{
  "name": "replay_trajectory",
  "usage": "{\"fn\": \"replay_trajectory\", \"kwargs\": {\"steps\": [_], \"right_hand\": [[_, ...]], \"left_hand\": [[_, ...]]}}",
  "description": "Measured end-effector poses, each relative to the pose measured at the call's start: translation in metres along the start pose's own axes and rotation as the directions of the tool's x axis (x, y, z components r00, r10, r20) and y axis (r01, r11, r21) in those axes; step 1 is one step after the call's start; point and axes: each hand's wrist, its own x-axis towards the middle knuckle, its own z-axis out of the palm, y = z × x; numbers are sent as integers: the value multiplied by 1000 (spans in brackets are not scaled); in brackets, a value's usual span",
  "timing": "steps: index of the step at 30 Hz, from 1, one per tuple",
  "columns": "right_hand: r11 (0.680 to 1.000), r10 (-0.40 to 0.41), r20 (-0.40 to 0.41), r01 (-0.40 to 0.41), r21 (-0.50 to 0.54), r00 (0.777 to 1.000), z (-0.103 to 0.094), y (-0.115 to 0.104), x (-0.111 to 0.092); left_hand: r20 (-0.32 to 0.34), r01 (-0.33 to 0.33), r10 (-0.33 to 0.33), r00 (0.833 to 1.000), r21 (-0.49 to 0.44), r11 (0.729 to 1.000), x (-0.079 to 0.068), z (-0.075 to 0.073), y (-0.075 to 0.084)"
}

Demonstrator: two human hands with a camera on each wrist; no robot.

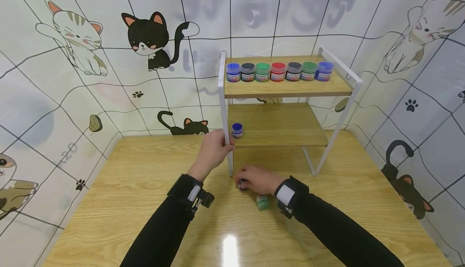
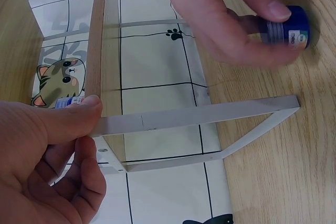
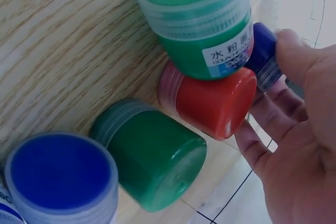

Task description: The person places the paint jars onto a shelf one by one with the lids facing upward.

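Observation:
My left hand (image 1: pixel 214 150) (image 2: pixel 50 156) grips the white metal post (image 2: pixel 173 119) of a two-tier shelf rack (image 1: pixel 279 93) at the lower board's left front corner. Low over the table, my right hand (image 1: pixel 257 179) (image 3: pixel 302 124) holds a small blue paint jar (image 2: pixel 287 30) (image 3: pixel 264 59) between thumb and fingers. A green jar (image 1: pixel 262 202) lies beside that hand. The right wrist view shows a red jar (image 3: pixel 212 100), two green jars, one upright (image 3: pixel 205 30) and one on its side (image 3: pixel 152 153), and an upright blue jar (image 3: pixel 63 177). In the head view the right hand and arm hide most of these.
Several paint jars (image 1: pixel 277 72) stand in a row on the rack's upper board (image 1: pixel 287 90). One blue jar (image 1: pixel 237 130) stands at the left of the lower board (image 1: pixel 279 123). The wooden table (image 1: pixel 145 202) meets cat-printed sheeting (image 1: pixel 203 65) at the back and sides.

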Motion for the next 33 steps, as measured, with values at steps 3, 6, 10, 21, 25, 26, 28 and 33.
{"fn": "replay_trajectory", "kwargs": {"steps": [3, 6, 10, 21, 25, 26, 28, 33], "right_hand": [[999, 35, 18, -35, -11, 999, -1, -1, 1], [996, 90, 41, -89, -20, 995, -3, -2, 3], [993, 120, 50, -119, -17, 992, -6, -3, 4], [999, 46, 38, -46, -23, 998, -9, -4, 1], [997, 75, 50, -74, -7, 996, -9, -4, 1], [996, 85, 52, -85, -3, 995, -9, -4, 1], [995, 104, 54, -104, 0, 993, -10, -4, 1], [993, 117, 46, -118, 1, 992, -10, -3, 0]], "left_hand": [[-2, 0, 0, 1000, -5, 1000, 0, 0, 0], [-2, -2, 2, 1000, -8, 1000, 0, 0, 0], [1, 0, 0, 1000, -8, 1000, 0, 0, 0], [-2, -4, 4, 1000, -9, 1000, 0, 0, 1], [-1, -3, 3, 1000, -15, 1000, 0, 0, 1], [0, -2, 2, 1000, -16, 1000, 0, 0, 1], [-2, 0, 0, 1000, -15, 1000, 0, 0, 2], [-2, 7, -7, 1000, -16, 1000, -1, -1, 2]]}}
